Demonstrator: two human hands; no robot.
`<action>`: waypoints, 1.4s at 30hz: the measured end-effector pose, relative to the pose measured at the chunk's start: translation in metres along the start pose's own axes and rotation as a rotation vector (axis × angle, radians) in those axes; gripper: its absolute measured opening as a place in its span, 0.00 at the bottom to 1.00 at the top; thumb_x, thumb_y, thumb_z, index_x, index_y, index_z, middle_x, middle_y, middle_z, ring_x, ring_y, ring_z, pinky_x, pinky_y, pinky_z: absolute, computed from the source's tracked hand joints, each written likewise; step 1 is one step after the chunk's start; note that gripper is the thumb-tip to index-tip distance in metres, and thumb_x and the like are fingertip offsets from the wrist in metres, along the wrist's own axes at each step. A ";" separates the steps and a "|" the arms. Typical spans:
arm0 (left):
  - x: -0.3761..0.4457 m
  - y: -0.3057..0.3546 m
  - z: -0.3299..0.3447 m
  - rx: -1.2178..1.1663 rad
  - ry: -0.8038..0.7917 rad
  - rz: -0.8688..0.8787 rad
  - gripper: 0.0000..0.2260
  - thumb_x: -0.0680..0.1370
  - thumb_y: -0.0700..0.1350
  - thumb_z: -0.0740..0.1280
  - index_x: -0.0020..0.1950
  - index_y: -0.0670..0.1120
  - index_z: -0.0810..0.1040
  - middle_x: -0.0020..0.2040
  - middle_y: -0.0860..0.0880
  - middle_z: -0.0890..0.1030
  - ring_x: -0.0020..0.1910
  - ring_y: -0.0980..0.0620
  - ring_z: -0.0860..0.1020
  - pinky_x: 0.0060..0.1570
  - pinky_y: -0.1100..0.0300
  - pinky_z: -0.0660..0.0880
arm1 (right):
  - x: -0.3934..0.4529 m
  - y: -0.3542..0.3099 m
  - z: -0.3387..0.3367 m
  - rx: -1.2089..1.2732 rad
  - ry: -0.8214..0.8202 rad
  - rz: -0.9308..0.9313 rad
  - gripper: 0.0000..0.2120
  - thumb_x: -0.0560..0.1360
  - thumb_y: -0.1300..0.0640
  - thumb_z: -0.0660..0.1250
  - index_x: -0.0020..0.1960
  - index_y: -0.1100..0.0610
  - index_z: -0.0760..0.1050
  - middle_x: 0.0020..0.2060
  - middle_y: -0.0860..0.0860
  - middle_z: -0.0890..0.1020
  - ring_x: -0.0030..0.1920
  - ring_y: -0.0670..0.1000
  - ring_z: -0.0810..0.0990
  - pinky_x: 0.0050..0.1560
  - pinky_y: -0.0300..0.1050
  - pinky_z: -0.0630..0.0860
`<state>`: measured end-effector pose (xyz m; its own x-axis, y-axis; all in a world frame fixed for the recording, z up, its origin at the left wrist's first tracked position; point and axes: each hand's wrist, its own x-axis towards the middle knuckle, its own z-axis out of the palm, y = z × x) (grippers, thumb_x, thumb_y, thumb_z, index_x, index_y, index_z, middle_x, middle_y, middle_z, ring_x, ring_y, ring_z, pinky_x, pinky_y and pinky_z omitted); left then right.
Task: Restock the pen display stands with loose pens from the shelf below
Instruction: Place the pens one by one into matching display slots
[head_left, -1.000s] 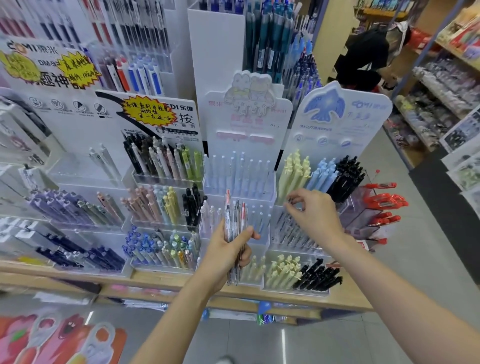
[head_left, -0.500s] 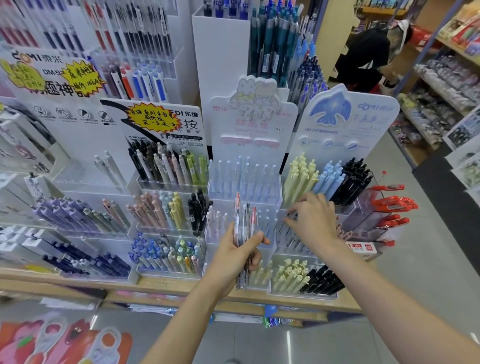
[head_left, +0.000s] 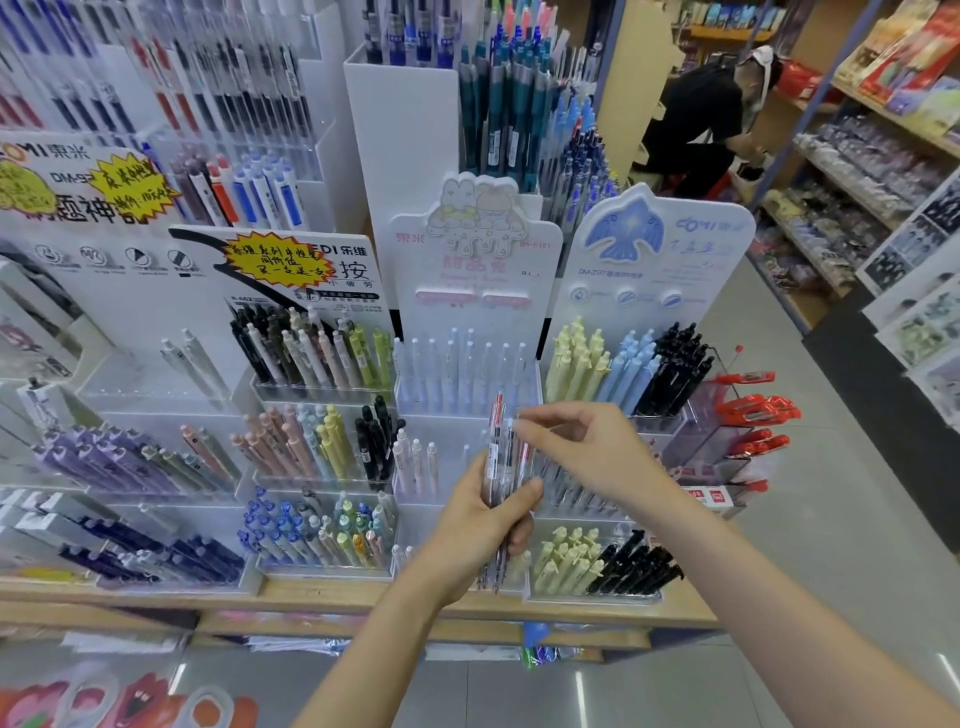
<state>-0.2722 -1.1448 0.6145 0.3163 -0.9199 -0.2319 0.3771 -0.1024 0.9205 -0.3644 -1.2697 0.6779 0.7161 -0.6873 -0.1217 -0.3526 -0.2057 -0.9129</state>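
A bundle of clear-barrelled pens (head_left: 501, 483) is held upright in the left hand (head_left: 480, 525), fingers and thumb wrapped round its middle, in front of the white stand with the cartoon header (head_left: 475, 270). The right hand (head_left: 587, 457) is curled, its thumb and forefinger pinching the top of one pen at the bundle's upper end, apparently to draw it out. The likeliest mishap is judged to be a spill: if the single pen is pulled while the left grip is loose, neighbouring pens could be dragged up with it and dropped onto the wooden shelf edge (head_left: 332, 590) or the floor. A second risk is misplacement, since the stands are crowded with similar tiers; the bird-header stand (head_left: 654, 260) just beside holds yellow, blue and black pens, and a clear pen could easily be slotted into the wrong row. Room to move is tight ahead: acrylic tier fronts rise close behind both hands, and the red pens on the side rack (head_left: 748, 415) jut out near the right wrist, so a wide sweep to the right could knock them. Open space is found only toward the body and over the aisle floor at right
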 end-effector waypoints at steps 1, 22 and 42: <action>0.000 0.000 0.000 -0.005 -0.008 0.000 0.10 0.82 0.39 0.66 0.60 0.44 0.68 0.30 0.49 0.71 0.27 0.51 0.67 0.29 0.58 0.66 | 0.001 0.000 -0.001 0.017 -0.010 0.032 0.11 0.73 0.49 0.72 0.53 0.52 0.83 0.44 0.44 0.85 0.37 0.35 0.80 0.41 0.30 0.75; 0.001 -0.011 -0.018 -0.011 -0.134 -0.037 0.11 0.78 0.45 0.68 0.54 0.40 0.70 0.42 0.46 0.77 0.29 0.51 0.66 0.29 0.60 0.65 | 0.013 -0.026 -0.044 0.082 0.195 0.024 0.12 0.73 0.57 0.73 0.56 0.56 0.80 0.40 0.49 0.86 0.40 0.47 0.85 0.49 0.40 0.82; 0.008 -0.009 -0.029 -0.040 0.018 0.016 0.05 0.82 0.40 0.65 0.54 0.42 0.70 0.42 0.47 0.78 0.29 0.51 0.66 0.29 0.61 0.65 | 0.010 0.058 -0.004 -0.594 0.214 -0.141 0.12 0.73 0.53 0.74 0.56 0.53 0.83 0.44 0.48 0.85 0.42 0.42 0.76 0.49 0.36 0.75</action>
<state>-0.2479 -1.1398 0.5952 0.3379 -0.9145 -0.2227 0.4065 -0.0717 0.9108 -0.3797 -1.2914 0.6247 0.6652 -0.7370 0.1200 -0.5815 -0.6121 -0.5359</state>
